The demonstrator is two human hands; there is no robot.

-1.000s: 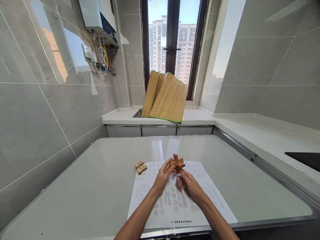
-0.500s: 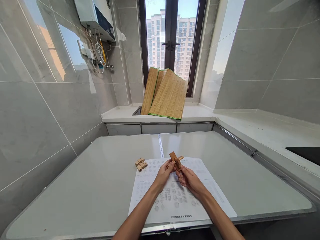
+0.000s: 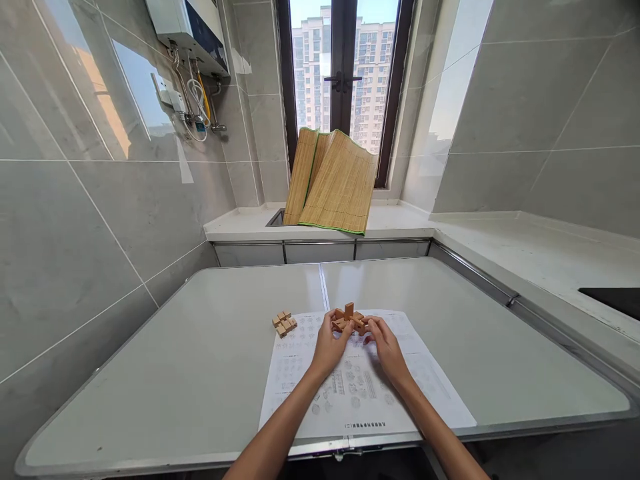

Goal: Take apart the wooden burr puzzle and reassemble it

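Over the sheet, both hands are at a cluster of brown wooden puzzle pieces (image 3: 349, 311), with one block standing upright from its middle. My left hand (image 3: 330, 345) is closed around the left and near side of the cluster, thumb in front. From the right, my right hand (image 3: 386, 343) has its thumb and fingertips closed on the cluster's right end. The fingers partly cover the pieces, so how they join cannot be made out. To the left, a small group of notched, lighter wooden blocks (image 3: 285, 323) lies at the sheet's far left corner.
A white printed sheet (image 3: 305, 400) with small diagrams lies on the pale folding table (image 3: 175, 373). Behind the table, a bamboo mat (image 3: 340, 183) leans on the white counter (image 3: 395, 220) before the window. The counter continues along the right side.
The crossed wooden sticks held between both hands have given way to a wider, lower cluster with an upright block. My right hand has shifted slightly rightward. The view has tilted slightly.
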